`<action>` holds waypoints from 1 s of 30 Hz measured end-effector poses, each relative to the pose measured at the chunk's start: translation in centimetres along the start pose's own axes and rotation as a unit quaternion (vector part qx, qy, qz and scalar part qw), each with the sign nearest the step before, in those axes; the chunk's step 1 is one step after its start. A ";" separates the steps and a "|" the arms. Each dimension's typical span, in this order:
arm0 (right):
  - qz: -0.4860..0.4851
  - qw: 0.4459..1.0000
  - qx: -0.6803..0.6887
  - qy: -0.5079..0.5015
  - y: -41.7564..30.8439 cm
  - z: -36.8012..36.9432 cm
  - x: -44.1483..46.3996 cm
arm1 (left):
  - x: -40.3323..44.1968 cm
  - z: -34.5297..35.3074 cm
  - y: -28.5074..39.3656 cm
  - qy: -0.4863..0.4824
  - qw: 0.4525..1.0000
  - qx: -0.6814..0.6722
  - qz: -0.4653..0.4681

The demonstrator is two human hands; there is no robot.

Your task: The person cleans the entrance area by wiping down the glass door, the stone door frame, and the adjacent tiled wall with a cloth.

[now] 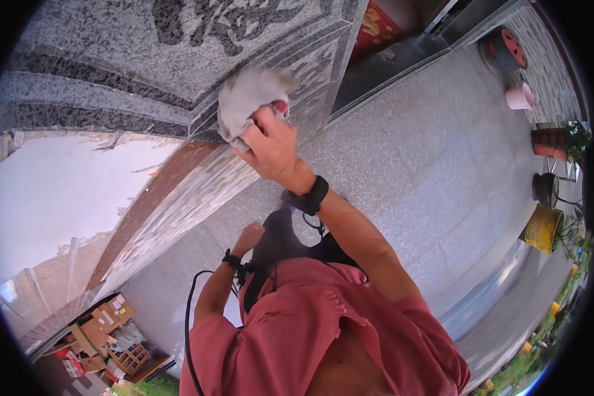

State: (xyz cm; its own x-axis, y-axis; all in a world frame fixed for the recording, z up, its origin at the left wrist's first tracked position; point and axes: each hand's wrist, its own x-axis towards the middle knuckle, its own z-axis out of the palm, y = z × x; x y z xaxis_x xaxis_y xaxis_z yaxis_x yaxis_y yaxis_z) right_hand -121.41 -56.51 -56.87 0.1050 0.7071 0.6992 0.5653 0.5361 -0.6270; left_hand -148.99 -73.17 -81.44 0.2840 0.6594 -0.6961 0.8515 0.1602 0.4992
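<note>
My right hand is closed around a bunched pale grey cloth. The cloth is pressed against the speckled grey stone surface, close to its carved dark lines. A small red patch shows among the folds near my fingers. Lower down, my left hand hangs near my dark trousers, its fingers curled in and nothing visible in them. Black bands circle both wrists.
A doorway with a red mat lies at the top. Along the right stand a pink bucket, a yellow pot and plants. Cardboard boxes are piled at lower left. A black cable runs beside my left arm.
</note>
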 end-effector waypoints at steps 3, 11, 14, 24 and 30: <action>0.124 0.990 0.065 -0.034 4.4 3.6 -6.6 | 0.0 0.1 -1.0 0.004 1.000 -0.004 0.002; 0.304 0.932 0.078 0.184 9.1 -3.4 -5.9 | 2.7 0.7 -3.7 0.059 0.983 0.052 0.163; 0.302 0.887 0.227 0.264 6.5 -7.4 2.8 | 3.8 1.2 -3.8 0.051 0.997 -0.005 0.066; 0.034 0.994 0.070 0.083 -4.6 0.6 2.5 | 2.6 0.6 -3.9 0.062 0.996 -0.056 0.038; 0.015 0.990 0.129 -0.049 -2.3 2.0 -1.9 | 0.9 0.0 -5.4 0.018 0.999 0.017 0.032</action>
State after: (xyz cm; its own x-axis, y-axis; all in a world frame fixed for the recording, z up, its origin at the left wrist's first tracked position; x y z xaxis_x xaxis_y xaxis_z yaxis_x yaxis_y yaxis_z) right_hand -124.53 -58.14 -57.40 0.0318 0.7597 0.6495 0.3348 0.6042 -0.7231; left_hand -153.34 -73.43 -84.71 0.3237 0.6929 -0.6443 0.8470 0.0914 0.5238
